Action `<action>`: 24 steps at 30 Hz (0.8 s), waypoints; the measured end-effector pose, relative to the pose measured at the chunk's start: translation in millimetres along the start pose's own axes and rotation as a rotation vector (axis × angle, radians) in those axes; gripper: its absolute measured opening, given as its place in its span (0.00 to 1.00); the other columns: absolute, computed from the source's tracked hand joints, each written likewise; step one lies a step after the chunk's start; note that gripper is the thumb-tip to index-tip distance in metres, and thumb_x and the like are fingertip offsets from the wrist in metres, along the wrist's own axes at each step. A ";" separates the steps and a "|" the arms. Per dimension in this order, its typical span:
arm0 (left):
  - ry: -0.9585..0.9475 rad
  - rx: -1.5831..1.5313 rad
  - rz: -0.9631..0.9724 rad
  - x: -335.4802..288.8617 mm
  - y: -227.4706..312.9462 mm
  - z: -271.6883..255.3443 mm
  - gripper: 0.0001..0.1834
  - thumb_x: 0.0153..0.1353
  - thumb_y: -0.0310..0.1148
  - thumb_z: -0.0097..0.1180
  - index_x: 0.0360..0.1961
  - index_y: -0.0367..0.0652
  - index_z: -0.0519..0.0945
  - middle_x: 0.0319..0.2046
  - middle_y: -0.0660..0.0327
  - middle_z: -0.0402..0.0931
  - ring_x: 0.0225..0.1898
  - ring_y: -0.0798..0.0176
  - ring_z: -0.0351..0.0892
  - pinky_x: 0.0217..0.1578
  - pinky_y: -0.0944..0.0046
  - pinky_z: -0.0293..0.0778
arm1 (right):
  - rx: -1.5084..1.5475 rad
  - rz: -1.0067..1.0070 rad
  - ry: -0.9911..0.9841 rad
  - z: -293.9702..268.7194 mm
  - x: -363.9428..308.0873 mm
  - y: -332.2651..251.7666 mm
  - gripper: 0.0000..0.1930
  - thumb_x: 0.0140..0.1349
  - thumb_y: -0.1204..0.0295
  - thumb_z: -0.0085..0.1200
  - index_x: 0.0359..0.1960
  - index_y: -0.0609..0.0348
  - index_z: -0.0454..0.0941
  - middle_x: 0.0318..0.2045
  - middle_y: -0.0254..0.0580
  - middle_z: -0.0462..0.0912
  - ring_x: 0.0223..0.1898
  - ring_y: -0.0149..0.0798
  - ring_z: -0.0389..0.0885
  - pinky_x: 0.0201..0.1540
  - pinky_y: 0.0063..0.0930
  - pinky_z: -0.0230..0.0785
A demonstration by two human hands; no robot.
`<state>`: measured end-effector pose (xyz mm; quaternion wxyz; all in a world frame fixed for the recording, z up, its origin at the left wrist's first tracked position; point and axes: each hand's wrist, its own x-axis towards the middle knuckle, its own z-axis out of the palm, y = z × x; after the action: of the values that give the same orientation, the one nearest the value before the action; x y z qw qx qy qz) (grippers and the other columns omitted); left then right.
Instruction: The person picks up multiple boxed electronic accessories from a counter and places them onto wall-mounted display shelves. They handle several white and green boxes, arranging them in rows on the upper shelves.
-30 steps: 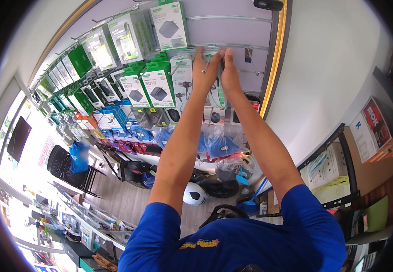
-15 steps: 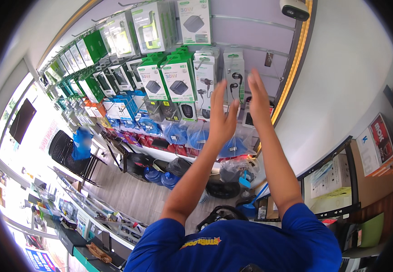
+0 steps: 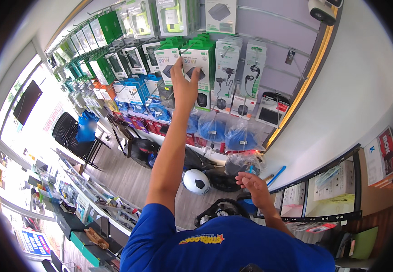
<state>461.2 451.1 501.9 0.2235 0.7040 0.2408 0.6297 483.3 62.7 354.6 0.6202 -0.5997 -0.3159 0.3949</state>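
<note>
My left hand (image 3: pixel 186 87) is raised to the wall display, its thumb and fingers apart in front of two white-and-green charger boxes. The left charger box (image 3: pixel 163 57) and the right charger box (image 3: pixel 204 55) hang side by side, each with a dark charger printed on the front. The hand covers their inner edges, and whether the fingertips touch the card cannot be made out. Lower down, near my body, my right hand (image 3: pixel 254 187) hangs with loosely bent fingers and nothing in it. Right of the boxes hang packs of wired earphones (image 3: pixel 253 68).
Blue items in clear bags (image 3: pixel 241 138) hang below. A white-and-black ball (image 3: pixel 196 182) lies on the floor beside dark bags. A glass counter (image 3: pixel 87 199) runs along the left, with a black chair (image 3: pixel 72 136) beyond. A shelf unit (image 3: pixel 332 188) stands at the right.
My left hand has moved left and up to the charger boxes. My right hand has dropped from the earphone packs to near my body. The view has shifted, and the ball now shows.
</note>
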 end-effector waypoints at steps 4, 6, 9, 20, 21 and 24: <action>-0.121 -0.052 -0.176 12.9 -9.6 -1.2 0.35 0.68 0.47 0.66 0.66 0.30 0.74 0.60 0.41 0.77 0.63 0.43 0.75 0.65 0.51 0.69 | -0.032 -0.044 0.056 -11.0 -3.8 -14.1 0.22 0.79 0.62 0.53 0.65 0.66 0.76 0.53 0.44 0.86 0.53 0.33 0.83 0.56 0.28 0.73; -0.236 -0.078 -0.310 12.7 -12.8 -5.2 0.39 0.68 0.53 0.66 0.66 0.28 0.73 0.61 0.39 0.77 0.64 0.44 0.76 0.65 0.53 0.68 | -0.052 -0.068 0.084 -17.7 -6.5 -19.9 0.23 0.79 0.61 0.53 0.65 0.66 0.76 0.54 0.43 0.86 0.53 0.32 0.83 0.55 0.26 0.73; -0.473 -0.399 -0.432 20.1 -17.9 -8.7 0.44 0.67 0.59 0.64 0.69 0.31 0.71 0.63 0.45 0.77 0.62 0.51 0.76 0.66 0.58 0.66 | -0.068 -0.102 0.098 -21.9 -10.7 -20.5 0.25 0.78 0.58 0.54 0.66 0.65 0.75 0.54 0.43 0.85 0.53 0.32 0.82 0.54 0.26 0.72; -0.765 -0.959 -0.741 58.6 -80.3 6.2 0.33 0.70 0.49 0.63 0.69 0.40 0.73 0.61 0.56 0.78 0.61 0.55 0.78 0.65 0.52 0.71 | 0.100 0.035 0.026 -5.0 -30.5 -14.9 0.24 0.79 0.58 0.53 0.66 0.65 0.75 0.54 0.43 0.84 0.51 0.34 0.83 0.56 0.27 0.72; -0.777 -0.962 -0.751 61.1 -85.3 7.1 0.34 0.68 0.49 0.66 0.68 0.41 0.74 0.60 0.56 0.79 0.61 0.55 0.79 0.66 0.50 0.71 | 0.119 0.035 0.026 -5.1 -31.4 -17.3 0.24 0.79 0.59 0.53 0.66 0.65 0.75 0.54 0.43 0.84 0.51 0.34 0.83 0.56 0.27 0.72; -0.872 -1.036 -0.726 67.9 -95.1 8.5 0.37 0.65 0.50 0.69 0.69 0.42 0.73 0.62 0.56 0.79 0.64 0.54 0.77 0.69 0.45 0.69 | 0.125 0.058 0.032 -4.1 -31.7 -23.2 0.23 0.79 0.60 0.52 0.66 0.65 0.75 0.54 0.43 0.84 0.52 0.34 0.83 0.55 0.27 0.73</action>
<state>470.4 567.8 495.1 0.7921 0.5710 0.0212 0.2149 473.9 33.9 379.9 0.6497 -0.5749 -0.2633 0.4219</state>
